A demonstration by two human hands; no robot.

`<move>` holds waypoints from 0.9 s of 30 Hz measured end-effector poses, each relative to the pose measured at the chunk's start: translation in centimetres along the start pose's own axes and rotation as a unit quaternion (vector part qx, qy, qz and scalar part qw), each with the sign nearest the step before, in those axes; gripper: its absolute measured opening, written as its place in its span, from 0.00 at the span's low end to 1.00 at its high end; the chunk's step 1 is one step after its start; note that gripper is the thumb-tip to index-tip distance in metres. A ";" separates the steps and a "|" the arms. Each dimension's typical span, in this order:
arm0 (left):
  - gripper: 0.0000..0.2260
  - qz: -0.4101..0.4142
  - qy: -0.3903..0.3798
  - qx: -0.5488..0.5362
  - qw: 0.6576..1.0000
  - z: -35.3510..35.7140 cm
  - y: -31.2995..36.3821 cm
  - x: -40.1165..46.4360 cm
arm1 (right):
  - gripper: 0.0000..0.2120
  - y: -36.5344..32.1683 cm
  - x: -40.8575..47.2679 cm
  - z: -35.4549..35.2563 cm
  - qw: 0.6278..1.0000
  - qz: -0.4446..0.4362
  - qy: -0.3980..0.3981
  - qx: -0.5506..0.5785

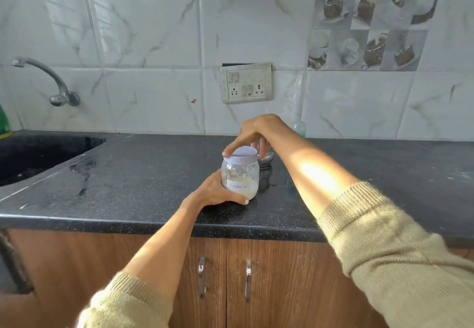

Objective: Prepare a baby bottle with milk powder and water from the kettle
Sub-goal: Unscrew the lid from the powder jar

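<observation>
Black sink (38, 153) sunk far left under a curved tap (51, 81). Switchboard (246, 82) on the far wall. Wooden cupboard doors (225, 276) down near.

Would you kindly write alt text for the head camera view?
A left hand grips a clear formula jar on a black countertop while the right hand holds its white lid. A sink lies left.

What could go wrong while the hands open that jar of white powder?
The formula jar stands near the front edge of the black countertop; if the lid comes off with a jerk, powder could spill onto the counter or floor. The right hand also works just in front of a small shiny container, so a slip might knock it over. The left hand steadying the jar helps.
</observation>
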State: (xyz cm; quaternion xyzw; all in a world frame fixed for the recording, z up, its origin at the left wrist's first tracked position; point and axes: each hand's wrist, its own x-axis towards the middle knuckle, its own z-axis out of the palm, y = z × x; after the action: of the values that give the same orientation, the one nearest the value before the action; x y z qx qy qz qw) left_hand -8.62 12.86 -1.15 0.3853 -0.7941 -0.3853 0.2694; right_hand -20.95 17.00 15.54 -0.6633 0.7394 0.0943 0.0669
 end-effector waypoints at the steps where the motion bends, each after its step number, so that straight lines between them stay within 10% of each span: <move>1: 0.38 -0.003 0.000 0.004 1.000 -0.1 -0.1 0.1 | 0.43 -0.1 0.2 -0.3 1.000 -0.011 -0.014 0.006; 11: 0.39 -0.007 -0.005 0.021 1.000 -0.3 0.2 0.1 | 0.55 0.0 -0.9 -0.3 0.997 0.047 -0.019 0.065; 18: 0.37 -0.014 -0.001 0.027 1.000 -0.3 0.1 0.1 | 0.41 -0.5 -0.9 0.0 0.997 0.054 -0.051 0.038; 24: 0.36 -0.012 -0.010 0.026 1.000 -0.5 0.4 0.1 | 0.57 -1.4 -0.7 0.2 0.999 0.019 0.001 0.045; 27: 0.35 -0.013 -0.014 0.032 0.999 -0.6 0.5 0.1 | 0.46 -0.9 -1.4 0.4 1.000 0.010 0.015 -0.020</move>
State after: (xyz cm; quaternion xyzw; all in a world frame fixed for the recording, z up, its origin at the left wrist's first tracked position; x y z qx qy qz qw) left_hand -8.47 12.78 -0.41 0.3980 -0.8048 -0.3688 0.2407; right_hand -19.90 18.39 15.40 -0.6583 0.7450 0.0996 0.0416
